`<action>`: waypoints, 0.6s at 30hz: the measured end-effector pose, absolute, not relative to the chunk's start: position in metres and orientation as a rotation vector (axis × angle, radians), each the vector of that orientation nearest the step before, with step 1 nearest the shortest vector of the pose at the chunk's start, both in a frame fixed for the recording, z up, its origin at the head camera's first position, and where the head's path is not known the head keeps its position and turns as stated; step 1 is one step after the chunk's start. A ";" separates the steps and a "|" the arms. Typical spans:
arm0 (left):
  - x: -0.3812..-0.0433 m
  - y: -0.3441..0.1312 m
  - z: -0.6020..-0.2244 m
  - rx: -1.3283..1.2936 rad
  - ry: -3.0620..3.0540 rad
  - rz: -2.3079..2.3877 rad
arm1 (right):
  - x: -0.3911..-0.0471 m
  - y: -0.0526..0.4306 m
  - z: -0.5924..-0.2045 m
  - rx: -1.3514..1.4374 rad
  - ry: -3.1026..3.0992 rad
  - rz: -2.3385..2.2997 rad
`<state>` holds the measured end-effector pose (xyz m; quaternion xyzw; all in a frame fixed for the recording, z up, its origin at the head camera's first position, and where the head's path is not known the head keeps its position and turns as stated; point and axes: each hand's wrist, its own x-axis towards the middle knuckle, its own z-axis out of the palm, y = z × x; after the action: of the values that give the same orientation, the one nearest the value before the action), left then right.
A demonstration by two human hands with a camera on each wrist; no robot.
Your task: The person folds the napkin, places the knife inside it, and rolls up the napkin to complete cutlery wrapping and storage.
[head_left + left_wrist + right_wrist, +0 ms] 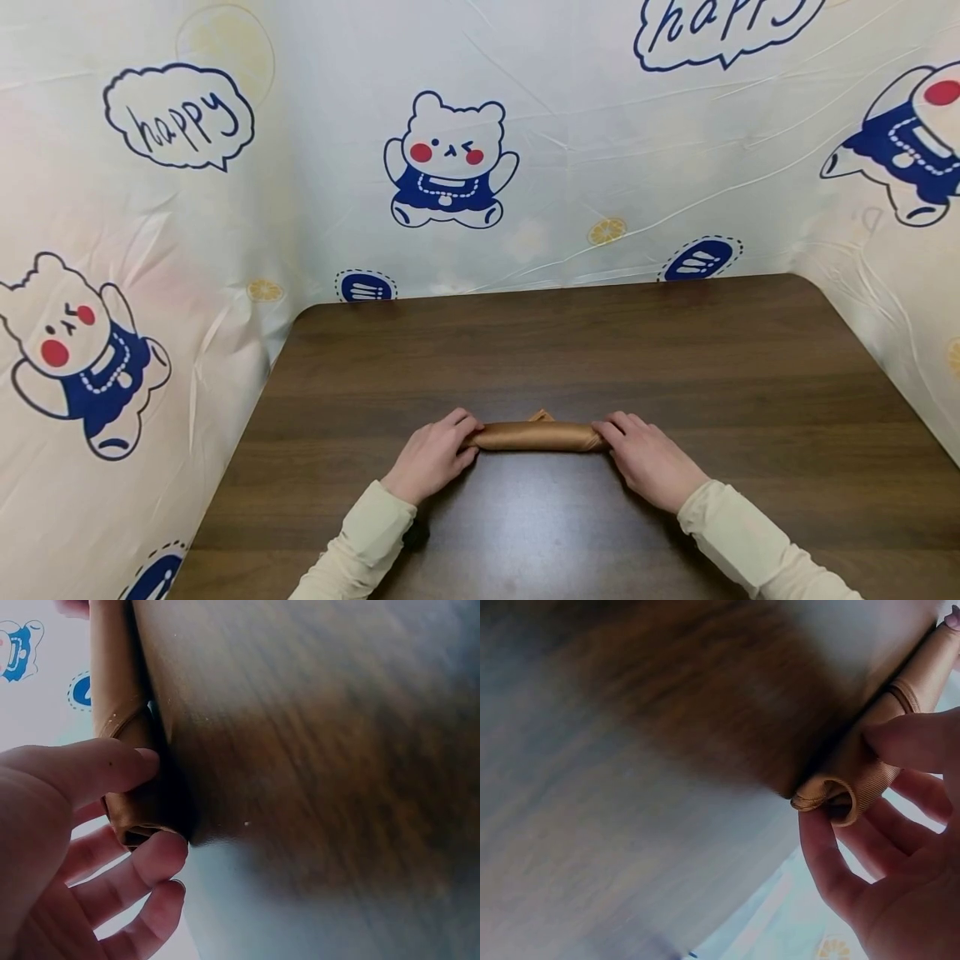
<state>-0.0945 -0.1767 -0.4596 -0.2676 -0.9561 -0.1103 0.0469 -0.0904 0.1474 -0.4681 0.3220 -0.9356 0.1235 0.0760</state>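
Note:
A shiny golden-brown satin cloth (536, 437), rolled into a tube, lies crosswise on the dark wooden table (570, 358). A small pointed corner of it (542, 415) sticks out on the far side. My left hand (435, 452) pinches the left end between thumb and fingers; in the left wrist view the thumb lies over the roll (116, 667) and the fingertips are at its open end. At the right end, my right hand (654, 462) grips the cloth the same way. Spiral layers show at that end of the roll (870, 776) in the right wrist view.
A pale curtain (555, 75) printed with bears and "happy" bubbles surrounds the table on the back, left and right. The table's far edge has rounded corners. Close by the left sleeve (375, 521) lies a small dark shape (416, 536).

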 end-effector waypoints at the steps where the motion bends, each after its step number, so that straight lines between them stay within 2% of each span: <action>1: -0.095 -0.177 -0.460 -0.810 -2.922 -0.345 | -0.091 0.148 -0.468 0.964 -2.807 0.379; 18: -0.101 -0.178 -0.458 -0.709 -2.997 -0.574 | -0.095 0.152 -0.470 0.858 -2.821 0.556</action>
<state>-0.1005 -0.1777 -0.4584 -0.2263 -0.9566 -0.1834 0.0045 -0.0947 0.1517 -0.4705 0.2852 -0.9378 0.1848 0.0707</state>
